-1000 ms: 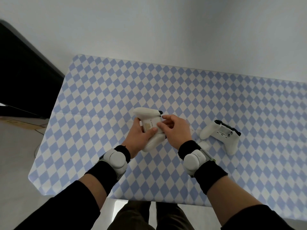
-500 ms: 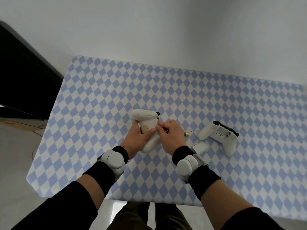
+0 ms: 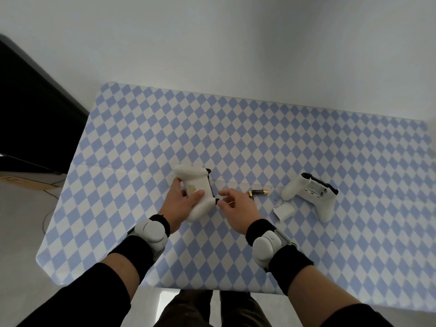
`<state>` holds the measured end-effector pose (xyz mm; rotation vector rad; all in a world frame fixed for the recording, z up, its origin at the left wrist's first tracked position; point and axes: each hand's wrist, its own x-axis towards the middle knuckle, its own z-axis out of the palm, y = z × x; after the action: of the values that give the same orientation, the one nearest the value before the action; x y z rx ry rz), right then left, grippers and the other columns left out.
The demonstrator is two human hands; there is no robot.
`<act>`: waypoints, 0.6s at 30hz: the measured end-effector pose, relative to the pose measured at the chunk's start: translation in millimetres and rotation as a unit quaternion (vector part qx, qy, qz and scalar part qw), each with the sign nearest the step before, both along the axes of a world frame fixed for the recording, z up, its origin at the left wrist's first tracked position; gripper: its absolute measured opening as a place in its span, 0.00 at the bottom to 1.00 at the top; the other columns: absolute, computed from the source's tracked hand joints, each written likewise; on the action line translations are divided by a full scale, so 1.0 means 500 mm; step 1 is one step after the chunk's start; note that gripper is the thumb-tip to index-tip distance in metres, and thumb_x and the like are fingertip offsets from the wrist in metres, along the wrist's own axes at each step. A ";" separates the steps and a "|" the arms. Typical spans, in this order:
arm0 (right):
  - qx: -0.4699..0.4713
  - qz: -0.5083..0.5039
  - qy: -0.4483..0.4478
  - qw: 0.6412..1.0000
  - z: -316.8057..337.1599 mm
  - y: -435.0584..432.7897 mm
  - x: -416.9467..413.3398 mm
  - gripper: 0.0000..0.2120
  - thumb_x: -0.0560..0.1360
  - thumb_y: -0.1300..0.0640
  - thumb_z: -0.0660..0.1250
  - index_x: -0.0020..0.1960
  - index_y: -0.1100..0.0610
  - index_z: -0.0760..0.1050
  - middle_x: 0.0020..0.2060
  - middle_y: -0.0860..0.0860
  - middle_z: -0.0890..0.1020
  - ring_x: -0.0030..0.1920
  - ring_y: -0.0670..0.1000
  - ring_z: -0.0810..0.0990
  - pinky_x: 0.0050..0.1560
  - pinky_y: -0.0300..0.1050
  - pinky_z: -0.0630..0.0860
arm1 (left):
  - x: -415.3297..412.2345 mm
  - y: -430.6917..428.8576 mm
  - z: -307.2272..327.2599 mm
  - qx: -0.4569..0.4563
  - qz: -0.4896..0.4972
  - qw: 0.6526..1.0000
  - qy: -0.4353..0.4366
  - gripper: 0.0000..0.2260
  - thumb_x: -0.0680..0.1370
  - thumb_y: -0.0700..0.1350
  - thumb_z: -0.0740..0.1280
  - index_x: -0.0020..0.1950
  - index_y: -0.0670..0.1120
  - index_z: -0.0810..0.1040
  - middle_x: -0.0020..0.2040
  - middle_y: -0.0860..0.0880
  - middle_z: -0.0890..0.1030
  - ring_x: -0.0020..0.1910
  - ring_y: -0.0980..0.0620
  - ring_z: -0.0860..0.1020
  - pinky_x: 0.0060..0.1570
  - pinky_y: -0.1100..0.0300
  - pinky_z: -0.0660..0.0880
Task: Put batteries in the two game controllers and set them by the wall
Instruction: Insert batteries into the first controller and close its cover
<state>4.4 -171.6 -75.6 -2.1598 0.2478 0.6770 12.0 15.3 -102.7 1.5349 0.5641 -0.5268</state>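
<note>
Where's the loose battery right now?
In the head view, the battery lies flat on the checked tablecloth, just beyond the right hand, between the held controller and the second controller on the right.

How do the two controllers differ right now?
The left controller is gripped by the left hand; the right controller lies untouched on the table. The right controller's battery bay is open, cover beside it; the left controller's looks covered. Both are white, backs up.

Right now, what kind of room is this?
Probably a plain room at home or a test room; hard to say. A table with a blue-and-white checked cloth stands against a bare white wall, with two white plastic game controllers on it.
</note>
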 end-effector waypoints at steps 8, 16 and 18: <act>-0.033 0.008 0.010 0.999 -0.022 -0.004 -0.016 0.13 0.80 0.51 0.66 0.63 0.52 0.78 0.52 0.51 0.82 0.50 0.50 0.81 0.56 0.49 0.80 | -0.011 -0.002 -0.017 0.038 -0.020 0.999 0.006 0.33 0.80 0.43 0.74 0.81 0.52 0.62 0.62 0.45 0.83 0.53 0.53 0.84 0.45 0.60 0.80; -0.054 0.004 0.013 0.998 -0.008 -0.012 -0.011 0.14 0.80 0.51 0.66 0.63 0.53 0.77 0.52 0.51 0.82 0.51 0.51 0.80 0.55 0.47 0.77 | 0.015 0.003 0.000 0.167 -0.078 0.983 0.003 0.33 0.76 0.45 0.78 0.76 0.42 0.68 0.68 0.43 0.79 0.64 0.43 0.80 0.60 0.51 0.77; -0.056 0.000 0.012 0.998 0.005 -0.018 -0.005 0.13 0.80 0.51 0.66 0.63 0.53 0.77 0.51 0.50 0.81 0.50 0.50 0.80 0.53 0.44 0.76 | 0.024 0.004 0.010 0.214 -0.088 0.973 0.010 0.36 0.75 0.46 0.79 0.77 0.40 0.66 0.69 0.41 0.77 0.67 0.39 0.78 0.62 0.48 0.78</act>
<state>1.7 -180.7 -72.9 -2.2593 0.3053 0.7045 24.0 17.4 -97.5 2.0061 0.5847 -0.5802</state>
